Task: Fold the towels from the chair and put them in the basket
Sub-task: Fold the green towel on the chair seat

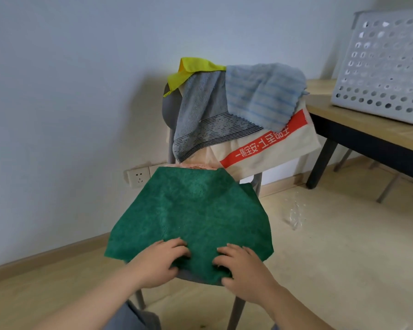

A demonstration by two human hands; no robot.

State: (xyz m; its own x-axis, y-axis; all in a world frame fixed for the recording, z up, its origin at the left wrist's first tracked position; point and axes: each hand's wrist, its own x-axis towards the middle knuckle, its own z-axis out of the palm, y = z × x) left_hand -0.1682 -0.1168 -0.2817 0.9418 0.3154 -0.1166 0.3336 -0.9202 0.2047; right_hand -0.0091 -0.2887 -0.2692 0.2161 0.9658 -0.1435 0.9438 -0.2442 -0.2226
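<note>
The wooden table (367,129) stood at my right, with the grey perforated basket (386,67) on it, tilted and leaning back toward the wall. The grey chair (166,108) was straight in front of me, near the table. A green towel (193,210) lay spread flat over its seat, the near edge hanging just past the front. Over the backrest were draped a cream towel (284,148) with a red band, a grey towel (200,110), a blue striped towel (262,91) and, on top, a yellow cloth (196,65). My left hand (157,265) and right hand (246,270) rested side by side on the green towel's near edge, fingers (177,246) spread, lightly bent, pressing down and gripping nothing. A wall socket (138,177) sat low behind the chair.
</note>
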